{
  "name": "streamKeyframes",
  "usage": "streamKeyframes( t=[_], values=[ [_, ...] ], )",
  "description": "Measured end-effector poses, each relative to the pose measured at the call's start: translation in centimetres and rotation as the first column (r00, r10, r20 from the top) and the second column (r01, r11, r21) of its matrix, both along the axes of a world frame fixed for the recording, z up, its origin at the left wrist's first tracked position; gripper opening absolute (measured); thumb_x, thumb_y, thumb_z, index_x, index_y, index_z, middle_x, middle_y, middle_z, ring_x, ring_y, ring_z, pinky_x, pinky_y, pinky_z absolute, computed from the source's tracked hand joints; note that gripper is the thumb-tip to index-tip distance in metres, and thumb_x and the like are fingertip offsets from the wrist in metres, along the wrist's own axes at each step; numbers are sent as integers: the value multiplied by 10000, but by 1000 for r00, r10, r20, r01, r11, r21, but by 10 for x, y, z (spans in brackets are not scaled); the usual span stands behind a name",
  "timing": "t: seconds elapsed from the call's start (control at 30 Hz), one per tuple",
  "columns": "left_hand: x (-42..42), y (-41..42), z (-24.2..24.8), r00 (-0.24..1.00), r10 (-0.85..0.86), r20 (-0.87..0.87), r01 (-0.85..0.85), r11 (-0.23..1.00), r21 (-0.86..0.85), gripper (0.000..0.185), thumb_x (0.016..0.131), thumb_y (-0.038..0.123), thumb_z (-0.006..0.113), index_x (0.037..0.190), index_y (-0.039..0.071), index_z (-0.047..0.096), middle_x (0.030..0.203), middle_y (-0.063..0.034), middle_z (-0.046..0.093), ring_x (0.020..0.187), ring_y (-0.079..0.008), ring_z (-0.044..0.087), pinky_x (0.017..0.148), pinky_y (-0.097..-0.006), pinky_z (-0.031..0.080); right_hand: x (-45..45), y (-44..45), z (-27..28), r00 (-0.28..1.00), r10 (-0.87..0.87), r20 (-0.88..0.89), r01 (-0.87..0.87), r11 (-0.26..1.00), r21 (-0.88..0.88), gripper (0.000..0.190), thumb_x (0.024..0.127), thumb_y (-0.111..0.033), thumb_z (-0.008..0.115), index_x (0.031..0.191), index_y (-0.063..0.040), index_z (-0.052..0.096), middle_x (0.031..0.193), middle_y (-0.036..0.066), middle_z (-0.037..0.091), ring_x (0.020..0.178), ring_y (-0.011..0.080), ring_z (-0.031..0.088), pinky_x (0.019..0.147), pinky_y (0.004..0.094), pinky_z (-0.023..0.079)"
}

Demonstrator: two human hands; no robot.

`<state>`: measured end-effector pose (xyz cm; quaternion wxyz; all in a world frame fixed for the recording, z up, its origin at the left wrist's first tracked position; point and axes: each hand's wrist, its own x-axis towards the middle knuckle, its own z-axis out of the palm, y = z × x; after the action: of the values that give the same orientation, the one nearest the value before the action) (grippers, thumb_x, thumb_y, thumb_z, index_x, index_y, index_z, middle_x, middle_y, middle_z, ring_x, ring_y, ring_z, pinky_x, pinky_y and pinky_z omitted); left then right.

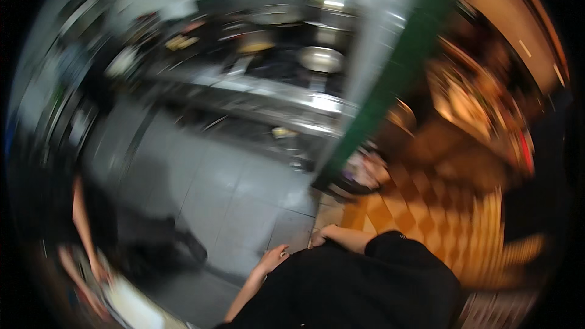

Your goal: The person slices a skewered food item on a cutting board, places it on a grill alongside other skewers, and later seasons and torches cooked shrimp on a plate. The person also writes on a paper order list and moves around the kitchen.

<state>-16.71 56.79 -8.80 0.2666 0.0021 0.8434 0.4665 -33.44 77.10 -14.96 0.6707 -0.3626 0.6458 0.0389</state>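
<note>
My left hand (273, 258) hangs beside the front of my black shirt (356, 283), with a ring on one finger; no object shows in it. My right hand (320, 236) is bent in close to the shirt, its fingers partly hidden and blurred. Below both hands lies the grey tiled floor (215, 183). A patterned orange floor (411, 219) begins to the right of my right hand. The view is strongly blurred.
A steel cooking range (269, 89) with metal pans (321, 58) runs along the far side. A green-edged wall or post (388, 77) divides the two rooms. At lower left, a co-worker's hands (101, 274) are at a white board or tray (132, 301). A bin-like container (363, 171) stands by the post.
</note>
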Motion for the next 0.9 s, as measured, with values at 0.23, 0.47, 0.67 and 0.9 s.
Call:
streamKeyframes(
  t=[0.23,0.47,0.67,0.9],
  values=[
    [-82,144,-30,762,-606,230,622,783,2,432,906,347,507,1219,67,611,1167,-221,642,1061,-395,613,927,-463,470,18,175,71,843,-523,-128,440,807,-394,594,865,-443,587,1302,-43,571,1277,195,603,1165,336,578,965,414,453],
    [-229,371,-10,632,-772,67,740,575,-350,366,934,326,448,974,25,654,1029,-249,652,978,-409,614,835,-488,467,40,377,38,496,-859,128,741,341,-578,589,920,-459,570,1332,-40,536,1296,202,588,1177,347,569,980,403,450],
    [-324,536,51,666,-696,-268,686,713,-148,187,782,63,539,936,3,627,938,-203,671,940,-383,633,840,-444,495,65,510,45,-19,-980,196,832,-124,-540,635,900,-457,619,1302,27,534,1153,188,666,1050,321,634,907,401,488],
    [-486,730,77,890,-451,75,346,773,532,168,885,61,548,1045,43,596,933,-55,668,779,-133,644,642,-247,474,64,631,-23,-516,-782,349,639,-623,-451,581,849,-346,658,1284,27,557,1149,134,677,1072,242,612,927,366,463]
  ],
)
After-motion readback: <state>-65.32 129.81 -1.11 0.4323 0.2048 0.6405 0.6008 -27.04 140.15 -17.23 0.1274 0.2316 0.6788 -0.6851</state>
